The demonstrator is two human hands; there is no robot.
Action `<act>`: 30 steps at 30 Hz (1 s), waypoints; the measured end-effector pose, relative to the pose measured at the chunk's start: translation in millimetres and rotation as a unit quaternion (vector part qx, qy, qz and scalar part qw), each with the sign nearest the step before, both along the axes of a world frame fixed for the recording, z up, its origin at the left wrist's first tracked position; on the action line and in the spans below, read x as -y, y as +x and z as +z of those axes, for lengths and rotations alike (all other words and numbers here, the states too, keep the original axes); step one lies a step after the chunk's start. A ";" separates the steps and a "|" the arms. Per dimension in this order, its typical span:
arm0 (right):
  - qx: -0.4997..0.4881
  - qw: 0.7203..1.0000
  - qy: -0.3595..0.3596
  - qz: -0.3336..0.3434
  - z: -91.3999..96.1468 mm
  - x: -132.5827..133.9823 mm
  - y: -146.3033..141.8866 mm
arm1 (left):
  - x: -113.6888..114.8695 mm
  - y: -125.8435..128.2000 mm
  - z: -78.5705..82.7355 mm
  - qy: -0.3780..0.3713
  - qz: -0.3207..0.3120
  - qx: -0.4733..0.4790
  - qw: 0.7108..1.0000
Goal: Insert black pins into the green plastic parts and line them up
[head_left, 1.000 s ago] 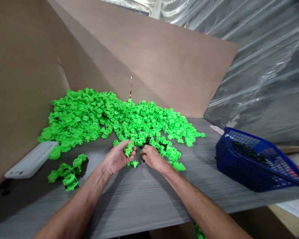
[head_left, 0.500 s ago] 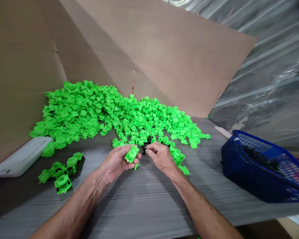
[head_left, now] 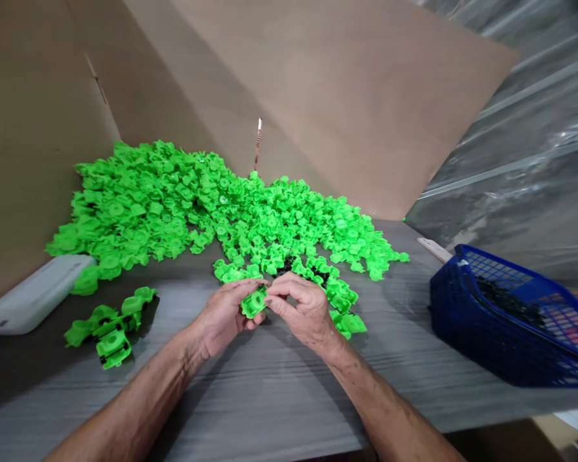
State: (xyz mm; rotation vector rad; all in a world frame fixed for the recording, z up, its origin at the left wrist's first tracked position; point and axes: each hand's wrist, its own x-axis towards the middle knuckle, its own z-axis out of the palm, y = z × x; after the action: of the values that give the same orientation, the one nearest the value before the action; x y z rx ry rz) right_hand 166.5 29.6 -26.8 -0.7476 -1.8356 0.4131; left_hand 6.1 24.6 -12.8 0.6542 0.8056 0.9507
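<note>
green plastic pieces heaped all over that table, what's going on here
A person is working with both hands on one green piece: the left hand holds it while the fingertips of the right hand meet its edge; whether they grip anything is hard to tell. A big green heap lies beyond. A few green pieces with black parts sit to the left, and a blue basket holding dark parts stands right.

- From here I see a broad gap of worktop (head_left: 264, 398) between the forearms (head_left: 142, 391), open toward the near edge.
- Heaped green parts (head_left: 279, 212) bar the way forward, with a brown board (head_left: 347, 109) rising behind.
- Rightward, the lane runs free until the blue basket (head_left: 476, 340).
- Leftward, a few toy cars (head_left: 112, 344) and a white slab (head_left: 33, 295) narrow the passage.
</note>
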 end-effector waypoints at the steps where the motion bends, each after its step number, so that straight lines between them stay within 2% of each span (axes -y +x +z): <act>1: 0.011 1.000 0.000 0.004 -0.5 0.0 0.3 | -0.1 -0.1 -0.5 0.005 -0.001 0.002 1.000; 7: 0.047 0.999 0.012 0.015 -0.7 2.3 -0.1 | 0.8 1.7 -1.9 0.015 0.003 -0.012 1.000; 12: 0.074 0.997 0.016 0.011 3.2 8.9 -1.2 | 2.1 3.0 -0.8 0.021 0.032 -0.030 0.999; 18: 0.034 0.999 0.002 -0.005 2.1 10.0 -2.4 | 4.2 2.4 5.4 0.035 0.059 -0.051 0.996; 22: 0.032 0.999 0.008 -0.006 2.1 9.4 -3.0 | 5.6 4.4 7.9 0.066 0.053 -0.048 0.995; 26: 0.023 1.000 0.011 0.009 2.5 9.2 -2.5 | 5.0 4.9 5.9 0.087 0.052 -0.046 0.994; 30: 0.004 0.999 -0.016 0.028 2.2 8.5 -2.2 | 4.3 4.8 2.4 0.094 0.052 -0.050 0.993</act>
State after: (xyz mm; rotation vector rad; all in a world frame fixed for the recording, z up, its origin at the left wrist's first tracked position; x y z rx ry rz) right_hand 164.3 21.1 -24.6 -0.7206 -1.8642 0.4772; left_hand 10.9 20.2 -10.4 0.8356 0.8519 1.1051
